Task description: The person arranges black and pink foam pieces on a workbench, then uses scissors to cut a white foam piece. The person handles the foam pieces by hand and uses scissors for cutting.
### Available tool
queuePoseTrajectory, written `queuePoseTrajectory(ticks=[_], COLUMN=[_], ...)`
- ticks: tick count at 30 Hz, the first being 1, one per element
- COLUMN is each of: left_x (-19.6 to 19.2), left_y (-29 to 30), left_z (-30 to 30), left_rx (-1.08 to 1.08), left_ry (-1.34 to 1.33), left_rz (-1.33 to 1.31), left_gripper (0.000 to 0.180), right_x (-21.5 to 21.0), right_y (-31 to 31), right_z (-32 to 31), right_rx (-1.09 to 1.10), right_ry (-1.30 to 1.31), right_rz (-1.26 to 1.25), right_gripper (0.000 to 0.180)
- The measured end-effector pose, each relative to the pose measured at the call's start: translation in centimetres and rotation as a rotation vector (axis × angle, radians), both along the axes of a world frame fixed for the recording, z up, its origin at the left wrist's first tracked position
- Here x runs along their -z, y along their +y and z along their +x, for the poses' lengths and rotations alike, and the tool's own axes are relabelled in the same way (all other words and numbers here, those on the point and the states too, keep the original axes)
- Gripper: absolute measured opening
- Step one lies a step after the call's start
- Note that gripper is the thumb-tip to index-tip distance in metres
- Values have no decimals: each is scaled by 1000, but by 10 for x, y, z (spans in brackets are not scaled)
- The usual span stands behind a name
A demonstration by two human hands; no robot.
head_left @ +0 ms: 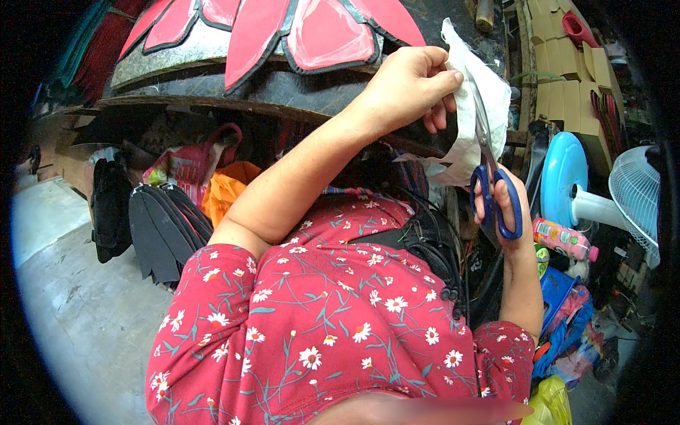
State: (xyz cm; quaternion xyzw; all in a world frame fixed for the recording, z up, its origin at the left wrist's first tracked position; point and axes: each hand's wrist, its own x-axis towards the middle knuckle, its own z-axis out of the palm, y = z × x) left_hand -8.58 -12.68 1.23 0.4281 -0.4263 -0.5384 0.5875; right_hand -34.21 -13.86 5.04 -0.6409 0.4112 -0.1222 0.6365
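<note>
Head view, single frame. We note the left hand [411, 85] in the upper centre of the frame, fingers closed in a pinch on the edge of a white sheet [471, 120] — thumb and fingertips meet on its left margin. The sheet hangs in the upper right, held up in front of a large dark curved piece with red petal shapes [312, 32] that fills the top of the frame.

The right hand [506, 212] sits at right of centre, lower than the left, its fingers through the blue loops of a pair of scissors [489, 166] and clamped on them. The scissors' long axis runs near-vertical: handles low, blades pointing up the frame into the sheet. We cannot tell how far the blades stand apart — they lie thin against the white.

Key relation: the sheet lies directly above the right hand and just right of the left hand; the blades already touch it, and the pinch sits beside the blade line.

Surroundings: a white fan [637, 191] at the right edge, a pink bottle [563, 239] below it, flat black cut shapes [159, 230] at left on the grey floor [85, 312].
</note>
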Motion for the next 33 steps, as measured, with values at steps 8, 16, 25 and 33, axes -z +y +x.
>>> queuePoseTrajectory(ticks=[8,16,25,33], left_x=[-4,-5,-4,-3], left_y=[2,6,9,10], left_z=[1,0,3,0], left_rx=[20,25,25,-39], left_ry=[84,113,233,322], left_rz=[11,20,26,19], left_gripper=[26,26,25,26], right_x=[-6,-14,-17,-24], right_y=[-3,-17,-18,-23], right_z=[5,13,14,16], right_rx=[2,-35,-52,-111], right_ry=[22,40,6,68], right_rz=[56,46,49,-13], right_gripper=[59,61,60,60])
